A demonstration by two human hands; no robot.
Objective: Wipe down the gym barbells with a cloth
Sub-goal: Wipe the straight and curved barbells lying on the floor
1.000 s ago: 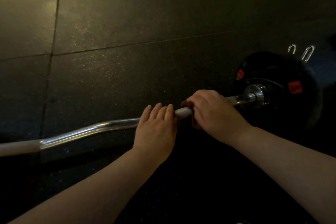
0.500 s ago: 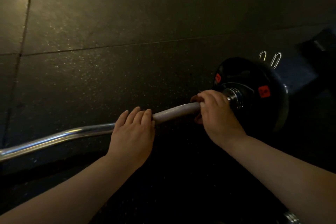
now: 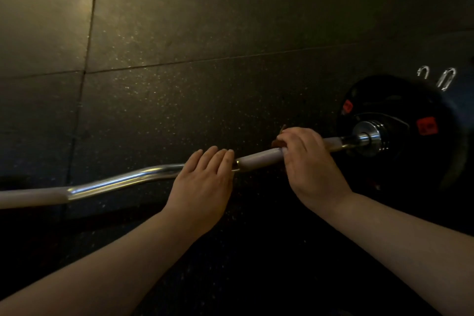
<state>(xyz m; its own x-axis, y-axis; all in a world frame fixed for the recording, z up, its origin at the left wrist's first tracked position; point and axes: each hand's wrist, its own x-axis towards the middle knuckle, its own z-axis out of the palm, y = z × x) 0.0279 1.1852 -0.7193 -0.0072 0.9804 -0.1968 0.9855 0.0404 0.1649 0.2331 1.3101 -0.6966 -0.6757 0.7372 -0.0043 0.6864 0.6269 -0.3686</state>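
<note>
The barbell point(image 3: 123, 182) looks heavy and hard and lies on the floor point(image 3: 230, 33), the left hand point(image 3: 202, 185) rests flat on it, and the right hand point(image 3: 307, 161) squeezes the soft cloth point(image 3: 278, 142) round it.

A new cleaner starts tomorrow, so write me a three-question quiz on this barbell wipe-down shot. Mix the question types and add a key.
1. True or false: the left hand rests with straight fingers on the barbell.
2. Which hand grips the cloth against the bar? A) left hand B) right hand C) neither
3. Fill in: the black weight plate carries ___ labels.
Key: 1 true; 2 B; 3 red.
</note>
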